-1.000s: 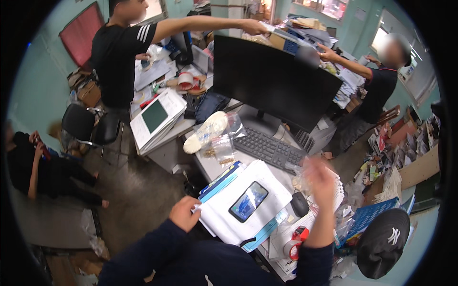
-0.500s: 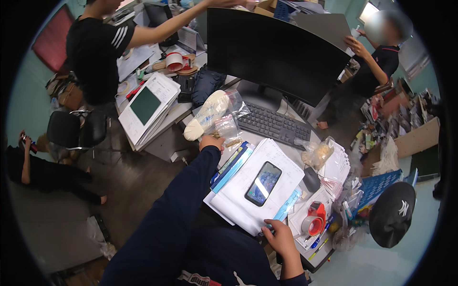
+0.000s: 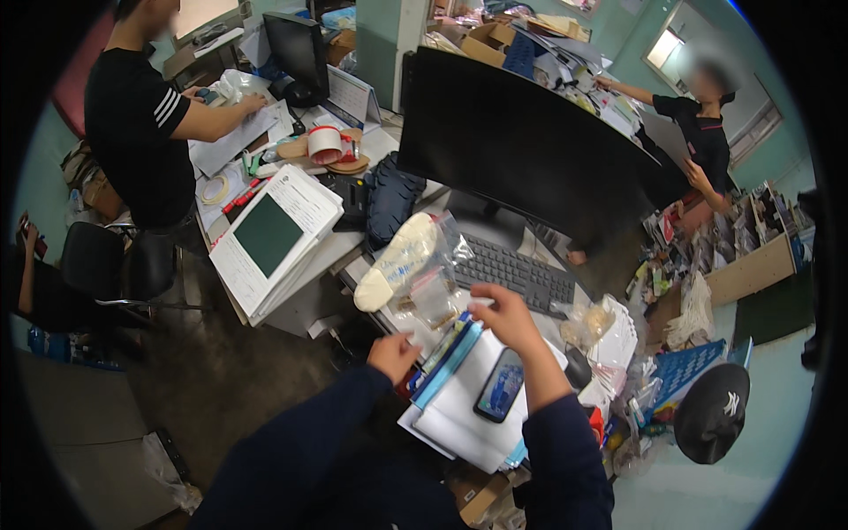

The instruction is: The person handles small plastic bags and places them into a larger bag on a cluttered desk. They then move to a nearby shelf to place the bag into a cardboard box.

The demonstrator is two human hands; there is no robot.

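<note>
My left hand (image 3: 392,357) is beside the left edge of a stack of papers and blue folders (image 3: 446,364), fingers loosely bent and apart, with nothing visible in them. Over the top of the stack hovers my right hand (image 3: 510,320), its thumb and fingers apart and empty. A lit smartphone (image 3: 501,386) lies on the white papers (image 3: 481,442) below my right wrist. Just beyond my hands are a cream insole (image 3: 395,265), partly under clear plastic, and a small clear zip bag (image 3: 433,299).
A large black monitor (image 3: 530,146) and a keyboard (image 3: 517,276) stand behind the stack. To the right are a mouse (image 3: 578,369), plastic bags and a black cap (image 3: 712,413). A clipboard pile (image 3: 269,234) overhangs the left desk. One person stands left, another far right.
My left hand has come away from the bagged insole, back toward the stack. My right hand has risen from the stack's near edge to its far end. The person at left has lowered an arm.
</note>
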